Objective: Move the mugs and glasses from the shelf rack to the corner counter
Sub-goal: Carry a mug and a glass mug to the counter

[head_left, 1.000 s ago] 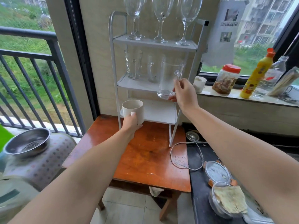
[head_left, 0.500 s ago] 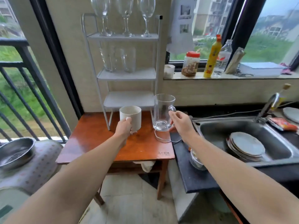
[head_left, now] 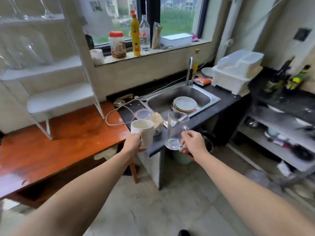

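My left hand [head_left: 135,144] grips a white mug [head_left: 142,132] upright, held in the air at the near edge of the dark sink counter. My right hand [head_left: 192,143] holds a clear glass mug [head_left: 175,129] by its handle, just right of the white one and in front of the sink [head_left: 201,97]. The white shelf rack [head_left: 56,97] stands at the left on the orange wooden table [head_left: 51,142], with blurred glasses [head_left: 32,50] on its middle shelf and stemmed glasses [head_left: 46,14] on top. The dark corner counter [head_left: 289,101] lies at the far right.
Stacked plates [head_left: 185,103] lie in the sink beside a tap [head_left: 190,72]. A white dish rack [head_left: 237,70] sits right of it. Jars and bottles [head_left: 136,36] line the windowsill. A loose white cord [head_left: 119,114], a plastic tub [head_left: 144,114] and a cloth [head_left: 156,119] rest on the counter's left end.
Both hands have carried their mugs away from the rack and rightward, now over the sink counter's edge. The view has swung right, bringing the corner counter into sight.
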`<move>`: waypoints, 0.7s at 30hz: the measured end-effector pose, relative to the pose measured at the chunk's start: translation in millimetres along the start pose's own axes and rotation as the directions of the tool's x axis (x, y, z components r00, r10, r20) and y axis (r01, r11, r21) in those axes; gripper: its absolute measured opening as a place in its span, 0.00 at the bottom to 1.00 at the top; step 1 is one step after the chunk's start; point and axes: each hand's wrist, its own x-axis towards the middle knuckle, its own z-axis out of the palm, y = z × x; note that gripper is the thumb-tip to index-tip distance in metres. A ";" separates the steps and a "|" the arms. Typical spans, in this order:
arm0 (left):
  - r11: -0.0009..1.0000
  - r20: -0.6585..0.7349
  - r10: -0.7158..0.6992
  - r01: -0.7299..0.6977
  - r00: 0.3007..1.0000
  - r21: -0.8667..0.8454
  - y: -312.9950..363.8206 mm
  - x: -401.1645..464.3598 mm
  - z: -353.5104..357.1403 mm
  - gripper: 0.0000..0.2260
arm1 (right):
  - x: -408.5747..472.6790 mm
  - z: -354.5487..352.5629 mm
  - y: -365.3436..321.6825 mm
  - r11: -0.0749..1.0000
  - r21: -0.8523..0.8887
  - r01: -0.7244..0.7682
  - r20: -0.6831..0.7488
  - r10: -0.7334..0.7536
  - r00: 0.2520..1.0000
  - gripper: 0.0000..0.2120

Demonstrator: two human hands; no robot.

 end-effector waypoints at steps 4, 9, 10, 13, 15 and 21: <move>0.999 0.137 0.008 -0.014 0.991 0.040 -6.8 -18.0 75.3 0.06 | -22.7 -70.9 40.9 0.994 0.053 -0.099 -0.171 0.106 0.980 0.15; 0.994 0.297 -0.024 -0.008 0.955 0.108 -20.8 -50.0 166.4 0.12 | -53.8 -151.6 85.4 0.959 0.219 -0.178 -0.299 0.240 0.924 0.14; 0.992 0.329 -0.036 -0.007 0.944 0.128 -26.7 -60.7 191.6 0.12 | -62.1 -175.0 97.4 0.953 0.236 -0.189 -0.328 0.261 0.908 0.14; 0.988 0.389 -0.038 -0.025 0.920 0.155 -40.9 -87.8 247.0 0.07 | -82.0 -225.9 124.8 0.942 0.256 -0.217 -0.395 0.307 0.866 0.14; 0.986 0.433 -0.054 -0.021 0.900 0.166 -55.5 -117.5 299.5 0.05 | -102.3 -274.8 149.3 0.936 0.265 -0.231 -0.451 0.332 0.828 0.14; 0.977 0.545 -0.115 -0.005 0.830 0.213 -96.9 -191.8 431.1 0.15 | -155.8 -400.3 204.5 0.929 0.249 -0.272 -0.548 0.367 0.751 0.13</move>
